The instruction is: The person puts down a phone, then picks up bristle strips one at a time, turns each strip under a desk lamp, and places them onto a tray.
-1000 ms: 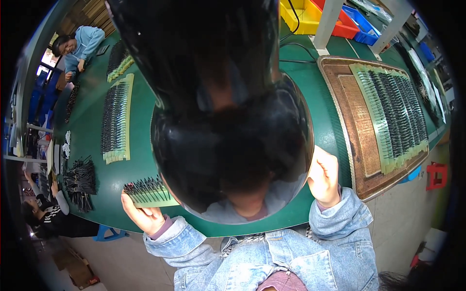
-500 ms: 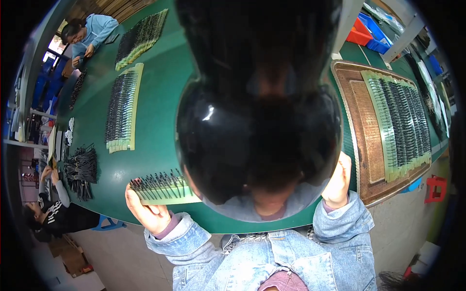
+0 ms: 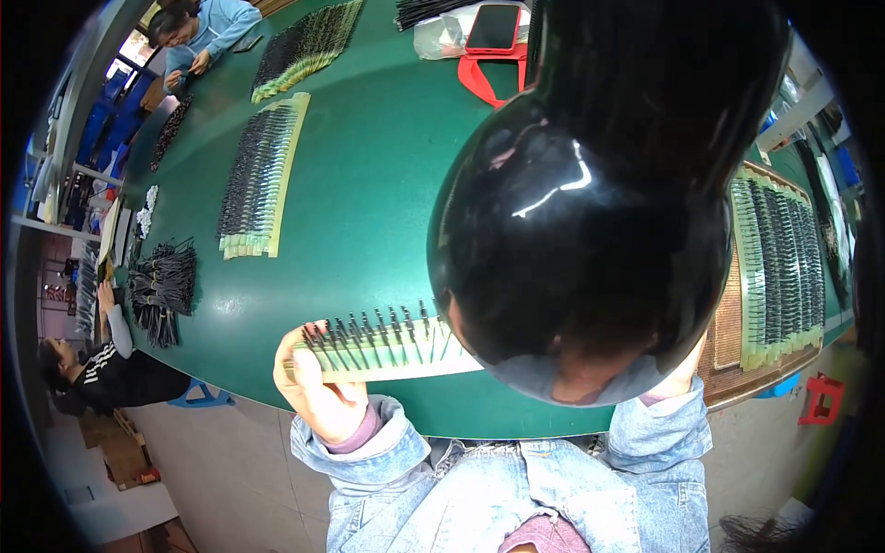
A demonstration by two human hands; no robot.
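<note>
My left hand (image 3: pixel 324 394) is closed around the left end of a pale green strip (image 3: pixel 396 367), thumb in front. A row of thin black pin-like pieces with dark tips stands up along the strip, leaning slightly. The strip lies level just above the green table's near edge, and its right end disappears behind a large glossy black rounded object (image 3: pixel 581 240). Only a sliver of my right hand (image 3: pixel 687 367) shows past that black object. Its fingers are hidden, so what it touches cannot be seen.
Similar filled strips lie left (image 3: pixel 263 180), far left (image 3: pixel 304 51) and on a brown tray (image 3: pixel 728 304) at right. Bundled black pieces (image 3: pixel 163 286) sit at the left edge. A phone (image 3: pixel 493 28) rests by a red frame (image 3: pixel 479 83). Two people sit across and at left.
The view has shifted, so the black object stands farther right and the phone and red frame have come into sight. My left hand and the strip appear slightly farther right, still held.
</note>
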